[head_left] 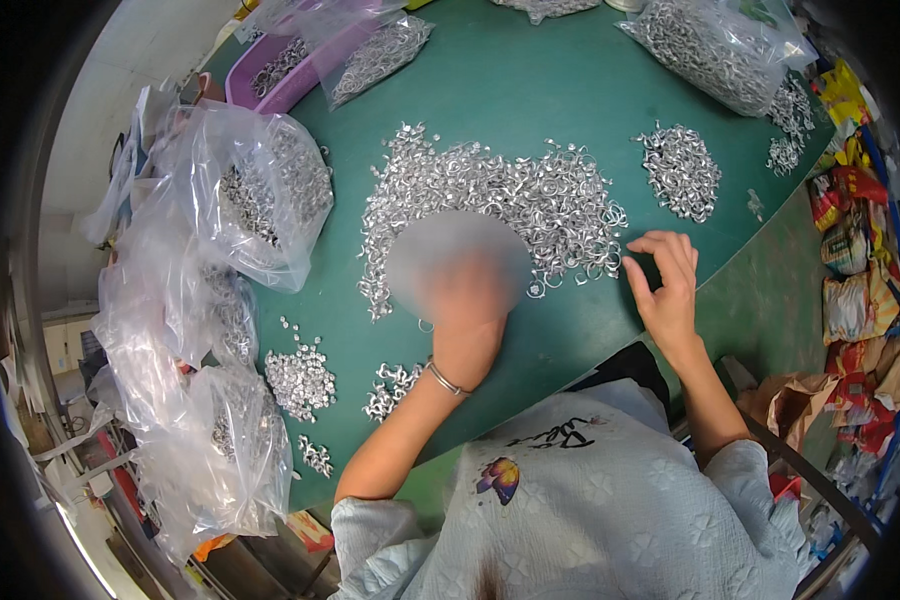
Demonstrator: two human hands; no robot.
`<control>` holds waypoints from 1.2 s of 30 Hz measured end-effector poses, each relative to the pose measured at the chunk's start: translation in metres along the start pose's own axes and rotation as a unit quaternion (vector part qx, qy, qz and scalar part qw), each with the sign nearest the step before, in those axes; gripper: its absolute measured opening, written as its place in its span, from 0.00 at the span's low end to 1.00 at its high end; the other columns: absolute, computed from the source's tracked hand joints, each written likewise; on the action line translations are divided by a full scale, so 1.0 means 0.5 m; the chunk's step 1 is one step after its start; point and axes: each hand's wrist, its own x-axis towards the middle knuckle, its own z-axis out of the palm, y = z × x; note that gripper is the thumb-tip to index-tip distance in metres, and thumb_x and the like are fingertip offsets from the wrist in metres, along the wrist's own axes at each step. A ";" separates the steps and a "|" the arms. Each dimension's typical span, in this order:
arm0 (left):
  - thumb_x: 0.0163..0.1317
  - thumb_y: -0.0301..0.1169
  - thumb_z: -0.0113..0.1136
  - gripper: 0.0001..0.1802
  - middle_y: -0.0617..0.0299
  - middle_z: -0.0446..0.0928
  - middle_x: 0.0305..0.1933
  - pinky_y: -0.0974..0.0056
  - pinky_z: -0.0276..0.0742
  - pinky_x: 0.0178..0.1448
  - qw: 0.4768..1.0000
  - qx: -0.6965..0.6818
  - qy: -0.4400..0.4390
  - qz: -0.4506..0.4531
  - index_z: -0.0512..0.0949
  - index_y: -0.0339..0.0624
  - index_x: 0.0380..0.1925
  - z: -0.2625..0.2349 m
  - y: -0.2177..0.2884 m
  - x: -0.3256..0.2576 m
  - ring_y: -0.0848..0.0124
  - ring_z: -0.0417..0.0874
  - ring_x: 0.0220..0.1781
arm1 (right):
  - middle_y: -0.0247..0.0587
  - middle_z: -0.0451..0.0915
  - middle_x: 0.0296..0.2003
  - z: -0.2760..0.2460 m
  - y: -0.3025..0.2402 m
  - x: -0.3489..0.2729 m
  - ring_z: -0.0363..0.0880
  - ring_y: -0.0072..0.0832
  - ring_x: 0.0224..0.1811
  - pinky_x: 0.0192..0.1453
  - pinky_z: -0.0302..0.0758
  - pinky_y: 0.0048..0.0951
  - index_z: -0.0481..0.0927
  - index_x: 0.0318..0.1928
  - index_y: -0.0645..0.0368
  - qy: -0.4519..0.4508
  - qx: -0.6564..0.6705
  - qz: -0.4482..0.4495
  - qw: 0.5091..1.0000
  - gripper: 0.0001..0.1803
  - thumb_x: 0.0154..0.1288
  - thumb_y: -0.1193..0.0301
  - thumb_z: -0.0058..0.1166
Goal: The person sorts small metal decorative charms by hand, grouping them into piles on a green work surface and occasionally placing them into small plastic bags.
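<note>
A wide heap of small silvery metal rings [490, 185] lies across the middle of the green table [530, 80]. My left hand [467, 325] reaches to the heap's near edge, a metal bangle [445, 380] on its wrist. A grey blurred oval covers its fingers, so whatever they touch or hold is hidden. Just past the heap's right end, my right hand [667, 290] hovers by the table's near edge. Its fingers are bent and the thumb stands apart, with nothing seen between them. A smaller pile of rings [680, 170] lies beyond it.
Clear plastic bags of metal parts [255, 190] crowd the left side. Small piles of silvery pieces [300, 382] sit near my left forearm. A purple basket [240, 75] stands far left, and a full bag [710, 50] far right. Colourful packages [855, 300] line the right side.
</note>
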 end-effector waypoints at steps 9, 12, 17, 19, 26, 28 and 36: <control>0.58 0.27 0.60 0.21 0.49 0.74 0.54 0.51 0.69 0.59 0.990 0.120 0.058 0.054 0.74 0.37 0.53 -0.019 0.025 0.030 0.54 0.74 0.56 | 0.35 0.77 0.37 0.035 -0.009 0.003 0.73 0.33 0.40 0.47 0.63 0.36 0.79 0.36 0.58 -0.005 -0.031 -0.075 0.997 0.10 0.51 0.78 0.63; 0.57 0.26 0.60 0.22 0.49 0.74 0.55 0.52 0.70 0.58 0.992 0.098 0.053 0.066 0.74 0.37 0.53 -0.025 0.023 0.038 0.54 0.74 0.55 | 0.37 0.79 0.36 0.026 -0.026 0.006 0.75 0.35 0.38 0.46 0.64 0.36 0.79 0.33 0.60 0.040 0.004 -0.091 0.995 0.08 0.50 0.80 0.62; 0.55 0.18 0.56 0.15 0.46 0.74 0.49 0.51 0.70 0.54 0.981 -0.192 0.038 0.017 0.77 0.34 0.45 -0.041 0.054 0.063 0.47 0.75 0.51 | 0.41 0.79 0.38 0.078 -0.113 -0.051 0.75 0.37 0.41 0.47 0.67 0.38 0.79 0.35 0.60 -0.156 0.091 -0.217 0.959 0.09 0.51 0.73 0.61; 0.56 0.18 0.56 0.15 0.46 0.74 0.48 0.53 0.71 0.53 0.988 -0.153 -0.016 0.018 0.76 0.34 0.45 -0.047 0.056 0.049 0.48 0.75 0.49 | 0.41 0.79 0.39 0.103 -0.119 -0.060 0.75 0.37 0.42 0.47 0.67 0.38 0.79 0.36 0.60 -0.187 0.093 -0.243 0.947 0.10 0.52 0.71 0.61; 0.56 0.23 0.60 0.17 0.52 0.72 0.50 0.58 0.69 0.51 0.993 -0.053 -0.108 0.022 0.75 0.40 0.47 -0.032 0.093 -0.081 0.55 0.74 0.51 | 0.37 0.78 0.38 0.055 -0.002 0.064 0.75 0.36 0.41 0.46 0.68 0.38 0.82 0.34 0.60 -0.039 0.084 -0.091 0.991 0.08 0.52 0.75 0.63; 0.54 0.23 0.60 0.15 0.54 0.72 0.47 0.59 0.67 0.49 0.994 -0.036 -0.101 -0.007 0.75 0.41 0.44 -0.019 0.075 -0.108 0.56 0.73 0.49 | 0.36 0.77 0.37 0.063 0.004 0.122 0.73 0.35 0.41 0.46 0.67 0.37 0.82 0.34 0.59 -0.024 0.021 -0.083 0.996 0.07 0.53 0.75 0.62; 0.51 0.20 0.55 0.19 0.55 0.71 0.48 0.53 0.62 0.58 0.990 0.071 -0.099 -0.073 0.74 0.38 0.46 -0.087 0.041 -0.154 0.59 0.72 0.51 | 0.34 0.76 0.36 0.097 0.021 0.167 0.71 0.33 0.42 0.45 0.64 0.35 0.83 0.33 0.57 -0.045 -0.051 -0.130 0.989 0.07 0.52 0.72 0.64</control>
